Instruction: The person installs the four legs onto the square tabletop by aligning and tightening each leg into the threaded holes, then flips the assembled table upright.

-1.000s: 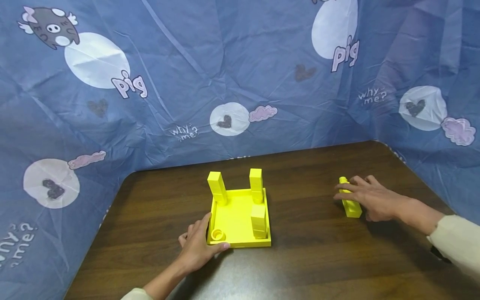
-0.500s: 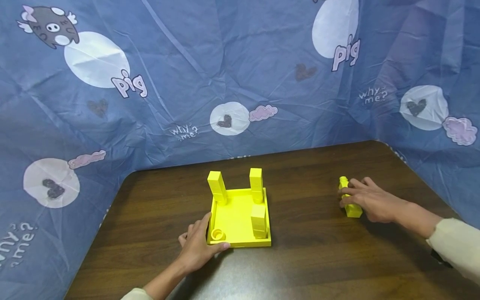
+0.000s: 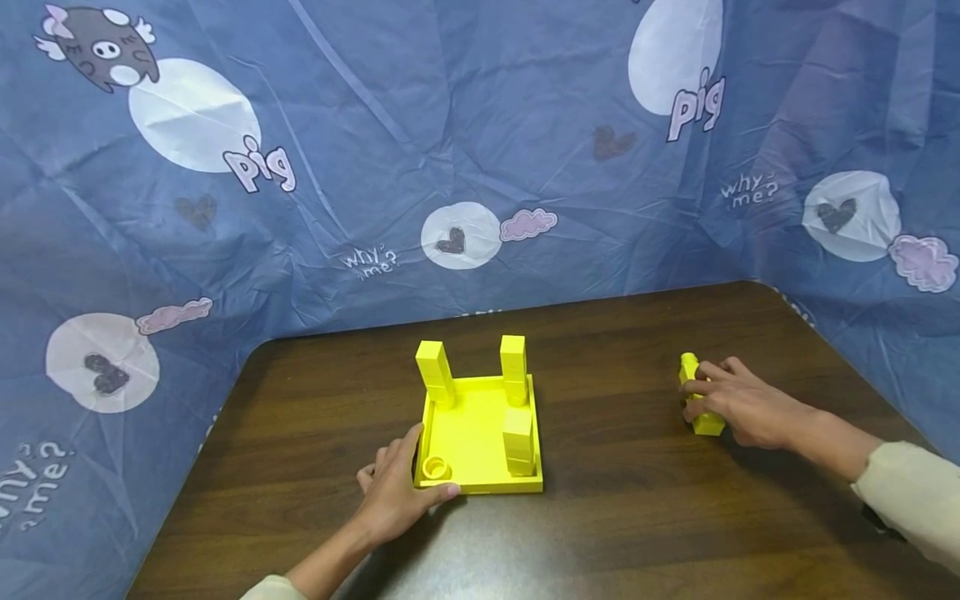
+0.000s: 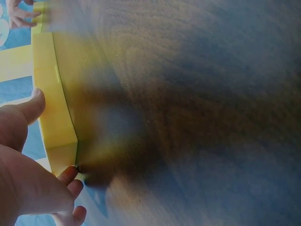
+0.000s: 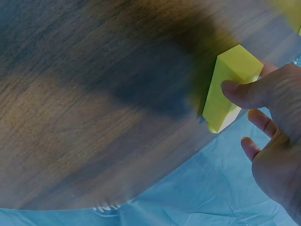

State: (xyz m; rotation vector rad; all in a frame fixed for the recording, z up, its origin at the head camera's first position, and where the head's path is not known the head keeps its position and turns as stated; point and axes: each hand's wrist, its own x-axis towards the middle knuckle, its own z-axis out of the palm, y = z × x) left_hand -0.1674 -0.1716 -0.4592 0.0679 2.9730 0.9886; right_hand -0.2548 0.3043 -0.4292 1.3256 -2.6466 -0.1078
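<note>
A yellow square tray-like base (image 3: pixel 476 437) with a low rim lies on the table. Three yellow square posts stand at its corners: far left (image 3: pixel 433 371), far right (image 3: pixel 513 367) and near right (image 3: pixel 519 442). The near left corner holds a round yellow socket (image 3: pixel 436 477). My left hand (image 3: pixel 393 496) grips that corner, thumb along the front rim and fingers at the left side. Off to the right, my right hand (image 3: pixel 757 408) holds a loose yellow post (image 5: pixel 216 103) between thumb and fingers. This post lies on its side, a round peg (image 3: pixel 687 358) at its far end.
The dark wooden table (image 3: pixel 607 500) has rounded far corners. Behind it and at both sides hangs a blue printed cloth (image 3: pixel 375 167). A stretch of bare tabletop separates the base from the loose post.
My right hand's fingers have closed in from above around the loose post, which stays nearly in place. My left hand and the base have not moved.
</note>
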